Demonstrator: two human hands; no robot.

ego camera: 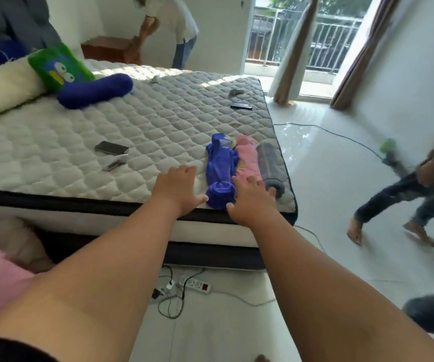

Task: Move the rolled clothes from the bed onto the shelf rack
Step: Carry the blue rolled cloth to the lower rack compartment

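Three rolled clothes lie side by side at the near right corner of the bed (80,131): a blue roll (221,168), a pink roll (247,158) and a grey roll (269,163). My left hand (176,189) is spread open on the mattress just left of the blue roll, thumb touching its near end. Over the near ends of the pink and grey rolls lies my right hand (252,199), fingers apart, thumb against the blue roll. Neither hand has closed on a roll. No shelf rack is in view.
Two phones (112,148) and a remote (240,105) lie on the mattress, with a blue-green plush toy (80,79) and pillow at the far left. A power strip (197,284) with cables sits on the floor below. One person walks at the right (406,199); another bends at the back (174,30).
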